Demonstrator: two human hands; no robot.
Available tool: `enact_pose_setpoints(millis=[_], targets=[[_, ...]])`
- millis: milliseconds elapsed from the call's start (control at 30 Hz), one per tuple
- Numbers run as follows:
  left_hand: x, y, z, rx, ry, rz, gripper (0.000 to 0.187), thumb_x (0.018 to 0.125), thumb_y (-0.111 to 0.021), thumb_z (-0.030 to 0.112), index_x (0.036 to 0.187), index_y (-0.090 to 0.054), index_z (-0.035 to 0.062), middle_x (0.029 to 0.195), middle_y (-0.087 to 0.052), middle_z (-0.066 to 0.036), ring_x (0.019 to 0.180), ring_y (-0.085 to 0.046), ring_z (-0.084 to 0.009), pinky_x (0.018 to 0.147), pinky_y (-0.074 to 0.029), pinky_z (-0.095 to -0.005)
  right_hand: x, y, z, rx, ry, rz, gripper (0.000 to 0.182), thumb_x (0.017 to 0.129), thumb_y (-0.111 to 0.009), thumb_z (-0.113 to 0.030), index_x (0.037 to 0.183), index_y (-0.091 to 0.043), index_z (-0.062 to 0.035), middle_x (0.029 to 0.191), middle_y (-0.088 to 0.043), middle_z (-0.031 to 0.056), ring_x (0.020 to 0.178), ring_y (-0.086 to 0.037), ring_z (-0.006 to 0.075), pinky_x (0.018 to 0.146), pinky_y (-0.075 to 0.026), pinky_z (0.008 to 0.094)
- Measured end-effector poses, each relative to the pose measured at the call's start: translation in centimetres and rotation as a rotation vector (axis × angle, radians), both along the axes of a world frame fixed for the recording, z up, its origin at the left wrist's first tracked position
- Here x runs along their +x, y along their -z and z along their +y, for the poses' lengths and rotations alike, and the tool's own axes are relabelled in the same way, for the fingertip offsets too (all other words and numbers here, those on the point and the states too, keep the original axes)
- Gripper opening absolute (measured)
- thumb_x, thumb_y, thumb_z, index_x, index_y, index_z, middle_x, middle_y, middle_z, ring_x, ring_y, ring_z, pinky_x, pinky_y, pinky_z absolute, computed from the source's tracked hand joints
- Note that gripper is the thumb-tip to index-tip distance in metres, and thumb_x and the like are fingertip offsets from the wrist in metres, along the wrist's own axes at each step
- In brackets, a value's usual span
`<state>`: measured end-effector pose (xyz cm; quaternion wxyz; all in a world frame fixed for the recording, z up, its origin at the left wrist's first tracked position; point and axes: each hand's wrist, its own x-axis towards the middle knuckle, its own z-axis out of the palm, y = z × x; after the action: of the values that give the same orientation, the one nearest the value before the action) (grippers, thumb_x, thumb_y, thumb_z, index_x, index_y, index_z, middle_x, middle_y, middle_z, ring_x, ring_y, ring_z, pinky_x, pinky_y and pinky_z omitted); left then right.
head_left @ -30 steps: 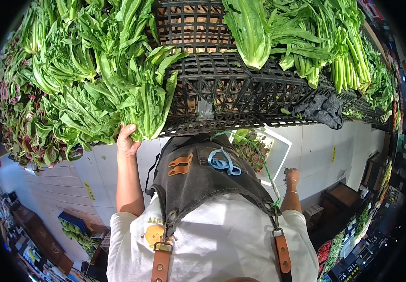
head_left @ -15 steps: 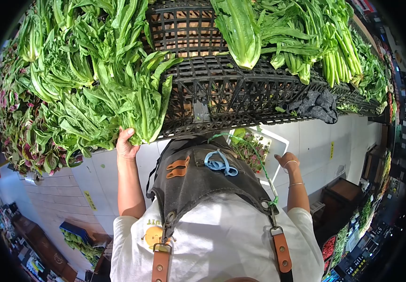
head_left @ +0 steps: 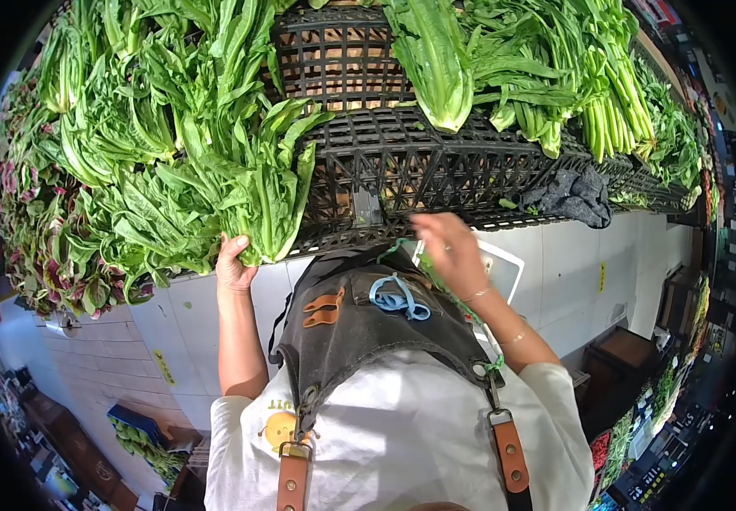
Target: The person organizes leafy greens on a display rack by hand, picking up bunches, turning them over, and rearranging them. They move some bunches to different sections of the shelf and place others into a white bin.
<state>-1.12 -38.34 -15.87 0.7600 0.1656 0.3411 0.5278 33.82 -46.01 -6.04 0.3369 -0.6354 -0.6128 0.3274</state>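
Note:
My left hand grips the pale base of a leafy lettuce head at the front edge of the display, thumb on top. More loose green lettuce lies beside and behind it. In front of the black plastic crates, my right hand is raised with loosely bent fingers apart and nothing visible in them, slightly blurred. It overlaps the white tray below, mostly hidden by the arm and apron.
Another lettuce and green bunches lie on the crates to the right. A dark crumpled cloth hangs on the crate's front edge. Red-green amaranth leaves fill the far left. My dark apron is close to the crates.
My right hand has left the white tray's edge and swung up and left toward the crate front. The left hand stays at the lettuce base, with barely any shift.

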Motion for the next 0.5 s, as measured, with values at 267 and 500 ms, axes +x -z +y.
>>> enact_pose_setpoints(millis=[267, 500], targets=[[-0.3, 0.8, 0.0, 0.016, -0.011, -0.021, 0.072, 0.068, -0.069, 0.006, 0.133, -0.040, 0.0016, 0.123, -0.056, -0.014, 0.112, -0.056, -0.0303, 0.099, -0.045, -0.0429, -6.1, 6.6, 3.5, -0.309, -0.119, -0.244, 0.075, 0.089, -0.052, -0.042, 0.139, -0.028, 0.0080, 0.147, -0.023, 0.0244, 0.134, -0.027, 0.0389, 0.110, -0.026, 0.0412], [-0.7, 1.2, 0.0, 0.010, -0.032, -0.004, 0.065, 0.069, -0.068, 0.009, 0.129, -0.045, -0.0013, 0.121, -0.058, -0.017, 0.110, -0.058, -0.0323, 0.098, -0.046, -0.0448, -6.5, 5.8, 5.8, -0.546, -0.176, -0.490, 0.089, 0.083, -0.056, -0.052, 0.144, -0.019, 0.0019, 0.145, -0.023, 0.0223, 0.125, -0.039, 0.0372, 0.103, -0.032, 0.0479]])
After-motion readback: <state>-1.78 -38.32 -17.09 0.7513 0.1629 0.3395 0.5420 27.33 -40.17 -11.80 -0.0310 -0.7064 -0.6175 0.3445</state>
